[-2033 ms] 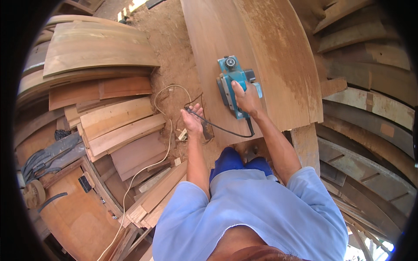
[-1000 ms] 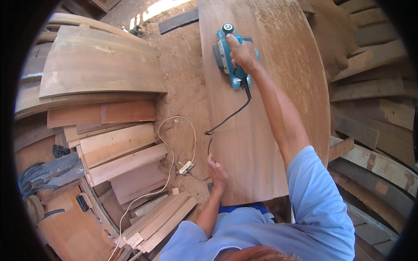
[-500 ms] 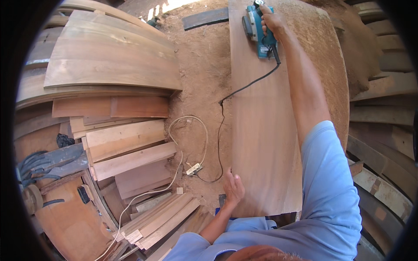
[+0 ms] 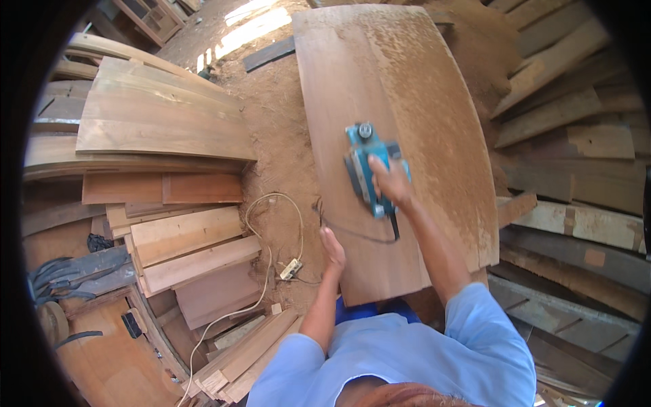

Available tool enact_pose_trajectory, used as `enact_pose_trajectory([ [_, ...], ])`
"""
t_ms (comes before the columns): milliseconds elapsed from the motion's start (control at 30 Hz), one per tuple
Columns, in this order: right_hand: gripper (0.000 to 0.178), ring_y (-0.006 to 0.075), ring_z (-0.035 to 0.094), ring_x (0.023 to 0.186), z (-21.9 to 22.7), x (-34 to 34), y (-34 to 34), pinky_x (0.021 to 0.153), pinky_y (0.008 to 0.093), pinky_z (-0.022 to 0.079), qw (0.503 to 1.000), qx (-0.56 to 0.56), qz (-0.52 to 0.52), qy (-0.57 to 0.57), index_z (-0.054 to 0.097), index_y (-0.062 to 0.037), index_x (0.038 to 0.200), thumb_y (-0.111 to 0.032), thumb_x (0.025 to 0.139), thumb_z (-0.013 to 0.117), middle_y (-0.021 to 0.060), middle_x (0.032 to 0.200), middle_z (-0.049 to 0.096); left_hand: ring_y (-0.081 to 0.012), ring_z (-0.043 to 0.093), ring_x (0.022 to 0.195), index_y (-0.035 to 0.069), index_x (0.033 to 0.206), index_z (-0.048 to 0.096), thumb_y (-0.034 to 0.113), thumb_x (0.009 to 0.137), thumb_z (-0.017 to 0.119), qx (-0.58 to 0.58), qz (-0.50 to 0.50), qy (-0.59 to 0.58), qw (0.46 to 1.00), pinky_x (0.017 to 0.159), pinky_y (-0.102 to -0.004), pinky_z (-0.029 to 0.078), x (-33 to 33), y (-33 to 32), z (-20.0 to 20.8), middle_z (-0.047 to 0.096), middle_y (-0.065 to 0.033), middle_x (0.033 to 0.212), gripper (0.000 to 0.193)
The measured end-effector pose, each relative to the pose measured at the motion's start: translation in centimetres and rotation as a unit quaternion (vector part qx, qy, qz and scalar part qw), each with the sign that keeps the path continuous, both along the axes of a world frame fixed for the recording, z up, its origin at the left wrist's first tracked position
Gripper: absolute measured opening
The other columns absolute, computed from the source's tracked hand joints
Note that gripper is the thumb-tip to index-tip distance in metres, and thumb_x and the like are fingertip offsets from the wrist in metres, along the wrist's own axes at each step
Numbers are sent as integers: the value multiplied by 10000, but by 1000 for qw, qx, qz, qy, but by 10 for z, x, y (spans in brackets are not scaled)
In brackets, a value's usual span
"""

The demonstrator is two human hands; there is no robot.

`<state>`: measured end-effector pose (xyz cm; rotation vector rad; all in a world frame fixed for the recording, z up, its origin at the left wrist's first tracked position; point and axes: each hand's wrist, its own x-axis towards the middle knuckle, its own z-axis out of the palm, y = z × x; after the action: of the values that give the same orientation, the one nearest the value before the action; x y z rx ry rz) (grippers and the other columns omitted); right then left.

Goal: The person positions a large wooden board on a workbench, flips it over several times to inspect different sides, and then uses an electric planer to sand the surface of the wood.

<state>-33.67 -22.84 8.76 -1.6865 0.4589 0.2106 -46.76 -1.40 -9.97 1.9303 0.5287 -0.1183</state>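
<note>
Right hand (image 4: 390,180) wraps a teal power planer (image 4: 362,166) on a wide board (image 4: 434,152).
The planer sits on the board's left half, at 2 o'clock from the view's centre, fingers closed round its handle. At 7 o'clock from it, the left hand (image 4: 332,249) is beside the board's edge; I cannot tell how far open it is or whether it holds the black cord (image 4: 396,229). A white power strip (image 4: 291,269) lies at 8 o'clock from that hand.
</note>
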Motion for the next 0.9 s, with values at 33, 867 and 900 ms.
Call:
enact_pose_trajectory([
  [33,456,129,525,462,-8,-44,-6,439,316,416,1000,1,-6,1,580,-86,766,-478,1000,564,26,582,552,-347,453,1368,-78,1395,466,514,1080,257,-176,6,24,984,1169,-431,323,9,-6,21,461,-258,1488,703],
  [867,579,496,639,818,-19,-279,32,730,529,491,992,-121,-19,-10,618,66,957,-513,937,603,307,833,654,-390,386,1417,-68,1487,306,655,1034,203,-400,41,44,914,1172,-474,278,8,40,42,396,-273,1535,859],
  [900,584,496,639,815,-18,-269,31,730,532,490,992,-123,-14,-6,619,68,948,-515,938,602,309,823,651,-369,424,1382,-60,1467,340,655,1034,212,-396,47,38,916,1150,-463,306,9,37,37,443,-258,1497,846],
])
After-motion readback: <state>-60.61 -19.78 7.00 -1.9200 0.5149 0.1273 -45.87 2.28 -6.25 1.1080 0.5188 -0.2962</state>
